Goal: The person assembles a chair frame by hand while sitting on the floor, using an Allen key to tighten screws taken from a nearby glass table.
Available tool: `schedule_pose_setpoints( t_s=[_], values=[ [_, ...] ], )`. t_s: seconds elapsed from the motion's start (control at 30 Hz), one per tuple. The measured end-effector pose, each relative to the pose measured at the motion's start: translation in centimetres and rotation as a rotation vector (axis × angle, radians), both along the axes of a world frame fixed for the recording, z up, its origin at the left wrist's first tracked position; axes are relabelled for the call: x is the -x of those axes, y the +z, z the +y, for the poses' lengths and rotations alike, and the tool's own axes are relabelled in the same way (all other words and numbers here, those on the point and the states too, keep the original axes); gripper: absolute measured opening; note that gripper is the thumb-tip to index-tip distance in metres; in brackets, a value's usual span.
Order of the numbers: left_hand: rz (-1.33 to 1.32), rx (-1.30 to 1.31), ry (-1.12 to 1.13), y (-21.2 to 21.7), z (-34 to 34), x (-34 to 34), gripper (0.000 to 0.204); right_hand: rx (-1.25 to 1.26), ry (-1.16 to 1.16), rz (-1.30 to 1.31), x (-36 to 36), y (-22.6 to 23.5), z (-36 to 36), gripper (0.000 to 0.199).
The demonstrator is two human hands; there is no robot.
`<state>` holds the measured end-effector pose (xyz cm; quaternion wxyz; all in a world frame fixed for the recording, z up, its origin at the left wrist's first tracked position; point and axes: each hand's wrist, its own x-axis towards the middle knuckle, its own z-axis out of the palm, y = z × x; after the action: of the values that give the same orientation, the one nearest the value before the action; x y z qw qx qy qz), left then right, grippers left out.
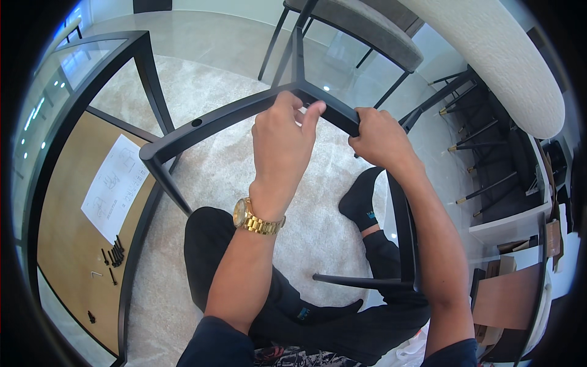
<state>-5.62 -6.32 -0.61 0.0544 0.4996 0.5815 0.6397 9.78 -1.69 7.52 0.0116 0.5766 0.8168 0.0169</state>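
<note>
Lying at far left on a brown cardboard sheet (67,244) are a white printed instruction sheet (116,186) and, below it, a small cluster of black screws (114,255), with one more loose bit lower down; all well apart from the hands. A black metal chair frame (202,125) is running from there across the middle, its bars meeting at a joint near top centre, over a pale shaggy carpet (208,92). The left hand (282,144), wearing a gold metal wristwatch (257,219), is gripping the frame's bar just beside that joint, fingers curled together over the bar, thumb pointing up. The right hand (380,139) is clamping the same bar just to the right, fingers wrapped around its end. The person's legs in black trousers and black socks (361,199) are resting on the carpet under the frame. Another black frame leg (367,281) is crossing the lap. At right, a grey upholstered chair seat (361,24) and a cream textured cushion (495,55) are sitting near more black legs with gold tips (483,189).
</note>
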Motion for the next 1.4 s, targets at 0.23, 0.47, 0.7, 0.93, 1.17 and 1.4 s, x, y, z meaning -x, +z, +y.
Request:
schedule_pose_setpoints(
  t_s=[0.23,0.47,0.7,0.93,1.17,1.4],
  values=[
    [0.023,0.131,-0.01,0.3,0.6,-0.1,0.026,-0.004,-0.004,-0.014,0.0,0.0,0.0,0.025],
    [0.119,0.03,-0.013,0.0,0.6,0.1,0.019,0.012,-0.022,0.014,-0.3,-0.3,0.4,0.025],
    [-0.051,0.087,-0.183,-3.3,-4.8,0.6,0.029,0.023,-0.001,-0.002,0.0,-0.1,-0.1,0.024],
    [0.016,0.416,-0.292,-10.3,-16.3,4.7,0.021,0.098,0.004,0.074,-1.7,1.1,0.4,0.065],
    [0.035,0.417,-0.119,-11.5,-26.9,11.8,0.016,0.233,0.09,0.189,0.8,3.3,0.3,0.084],
    [0.067,0.607,0.321,-13.9,-36.6,21.3,0.014,-0.139,0.283,0.465,-15.1,4.6,2.4,0.048]
  ],
)
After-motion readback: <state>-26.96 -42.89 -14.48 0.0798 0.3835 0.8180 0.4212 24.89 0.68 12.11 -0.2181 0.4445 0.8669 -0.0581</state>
